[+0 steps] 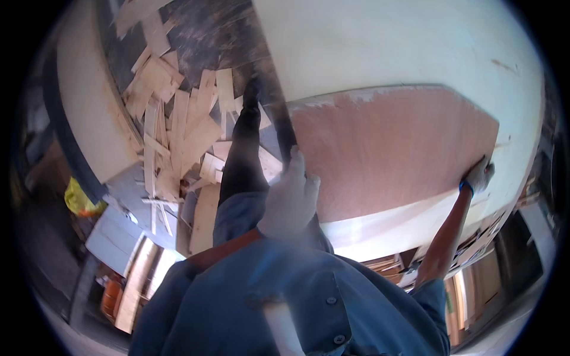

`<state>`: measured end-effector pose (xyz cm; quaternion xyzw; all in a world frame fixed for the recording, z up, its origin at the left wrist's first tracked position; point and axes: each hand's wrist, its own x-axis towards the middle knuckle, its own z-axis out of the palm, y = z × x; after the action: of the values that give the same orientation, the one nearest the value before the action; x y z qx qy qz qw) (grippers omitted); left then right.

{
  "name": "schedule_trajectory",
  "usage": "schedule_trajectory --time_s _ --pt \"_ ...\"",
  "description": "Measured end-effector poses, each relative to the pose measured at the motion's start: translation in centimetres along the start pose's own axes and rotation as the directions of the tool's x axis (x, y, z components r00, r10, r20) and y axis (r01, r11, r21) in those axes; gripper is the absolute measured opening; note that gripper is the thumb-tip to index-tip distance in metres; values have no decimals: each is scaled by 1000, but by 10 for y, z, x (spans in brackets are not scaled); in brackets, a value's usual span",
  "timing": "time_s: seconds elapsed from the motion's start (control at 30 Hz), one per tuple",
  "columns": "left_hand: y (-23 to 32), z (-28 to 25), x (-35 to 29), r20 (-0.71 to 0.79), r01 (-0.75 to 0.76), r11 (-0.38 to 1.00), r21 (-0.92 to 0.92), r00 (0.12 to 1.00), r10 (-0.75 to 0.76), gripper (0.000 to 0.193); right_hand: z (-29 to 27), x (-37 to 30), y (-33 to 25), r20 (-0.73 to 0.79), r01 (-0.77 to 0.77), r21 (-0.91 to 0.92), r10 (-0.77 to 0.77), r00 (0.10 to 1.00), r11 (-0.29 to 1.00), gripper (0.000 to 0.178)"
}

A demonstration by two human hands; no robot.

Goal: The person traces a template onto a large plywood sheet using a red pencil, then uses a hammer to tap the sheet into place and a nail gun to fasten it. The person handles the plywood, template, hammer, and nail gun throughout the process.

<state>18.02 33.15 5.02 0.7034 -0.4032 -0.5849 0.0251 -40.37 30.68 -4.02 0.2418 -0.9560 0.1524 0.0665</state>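
Observation:
A thin reddish-brown veneer sheet (392, 148) lies on a large pale board (404, 47) in front of me. My left hand (291, 199), in a whitish glove, grips the sheet's near left edge. My right hand (480, 176), also gloved with a blue cuff, holds the sheet's right corner, arm stretched out. My blue shirt and dark trouser leg fill the lower middle of the view.
A heap of pale wood offcuts (178, 130) covers the dark floor to my left. Another pale board (89, 101) curves along the far left. A yellow object (80, 199) lies low on the left. Stacked sheets (475, 279) show at the lower right.

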Motion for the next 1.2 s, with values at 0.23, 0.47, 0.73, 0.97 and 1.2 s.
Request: schedule_trajectory --time_s 0.23,0.47,0.73,0.97,1.2 --pt "-24 -53 23 257 -516 706 486 856 449 30 -33 -8 -10 -27 65 -36 -66 997 997 66" --pt "37 -129 54 269 -559 239 794 676 686 64 -134 -161 3 -127 -69 512 155 980 856 60" --pt "83 -136 120 855 -747 -472 467 244 459 75 -192 -455 -21 419 -545 838 601 680 32 62" --pt "89 -142 158 921 -740 -623 254 -10 389 69 -160 -597 -116 488 -570 811 689 536 -131 41" --pt "95 -147 172 929 -716 -656 239 -27 368 59 -139 -596 -157 483 -410 866 688 541 -285 36"
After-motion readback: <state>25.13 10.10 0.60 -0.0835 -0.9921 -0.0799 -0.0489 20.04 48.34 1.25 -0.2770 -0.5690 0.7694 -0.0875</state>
